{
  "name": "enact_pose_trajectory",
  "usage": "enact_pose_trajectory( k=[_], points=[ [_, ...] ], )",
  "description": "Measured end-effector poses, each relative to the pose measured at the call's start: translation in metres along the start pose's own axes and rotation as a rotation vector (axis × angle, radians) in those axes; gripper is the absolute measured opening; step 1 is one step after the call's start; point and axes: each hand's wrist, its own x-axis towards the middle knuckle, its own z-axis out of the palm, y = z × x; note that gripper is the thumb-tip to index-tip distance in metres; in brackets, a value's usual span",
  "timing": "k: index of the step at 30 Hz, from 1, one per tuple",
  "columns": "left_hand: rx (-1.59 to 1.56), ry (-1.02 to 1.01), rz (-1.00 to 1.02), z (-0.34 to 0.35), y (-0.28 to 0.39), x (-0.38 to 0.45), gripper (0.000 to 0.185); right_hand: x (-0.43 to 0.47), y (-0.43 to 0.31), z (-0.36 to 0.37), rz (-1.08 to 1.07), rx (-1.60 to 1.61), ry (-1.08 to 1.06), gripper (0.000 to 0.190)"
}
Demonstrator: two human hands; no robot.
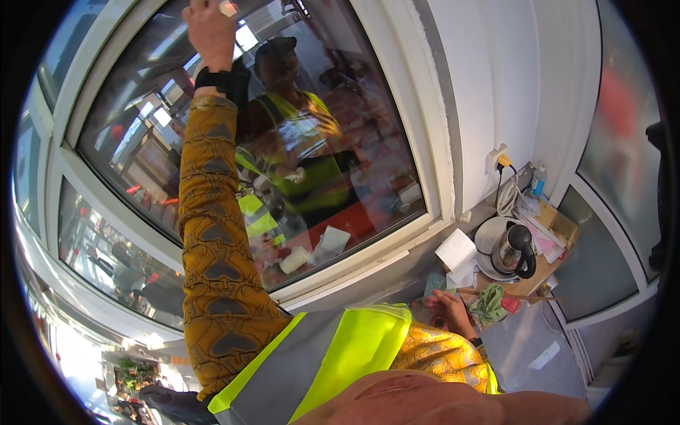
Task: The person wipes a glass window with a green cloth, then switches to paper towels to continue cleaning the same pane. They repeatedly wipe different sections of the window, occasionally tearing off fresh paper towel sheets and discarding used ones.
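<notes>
My left hand (211, 34) is raised high against the window pane (366, 175), and the picture's top edge cuts it off. A small pale patch shows beside its fingers; I cannot tell whether it is something held or a reflection. A black band circles that wrist. Low on the right, my right hand (449, 308) has its fingers spread loosely, with nothing visible in it. It is beside a blue-green sponge (435, 285) and a crumpled green cloth (489, 304). White paper (457, 251) stands just beyond, near the wall.
A glass kettle (510, 252) with a black handle stands by a white round vessel (491, 231) on a small table (531, 279). Papers, a cardboard box (558, 220) and a bottle (538, 180) are behind. A yellow plug (503, 160) sits in the wall socket. Frosted panels (597, 255) bound the right.
</notes>
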Motion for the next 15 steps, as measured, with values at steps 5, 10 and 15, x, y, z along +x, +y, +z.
enact_pose_trajectory(
  k=[5,10,15],
  points=[
    [-0.378,-0.269,0.254,-0.012,0.129,-0.07,0.041,-0.004,0.004,0.009,0.053,-0.035,0.0,0.04],
    [-0.906,-0.603,0.342,-0.082,0.229,-0.254,0.012,-0.005,0.008,0.01,0.043,-0.063,-0.031,0.041],
    [-1.119,-1.102,0.493,-0.223,0.21,-0.45,0.014,-0.018,0.016,-0.008,0.025,-0.032,0.018,0.041]
  ],
)
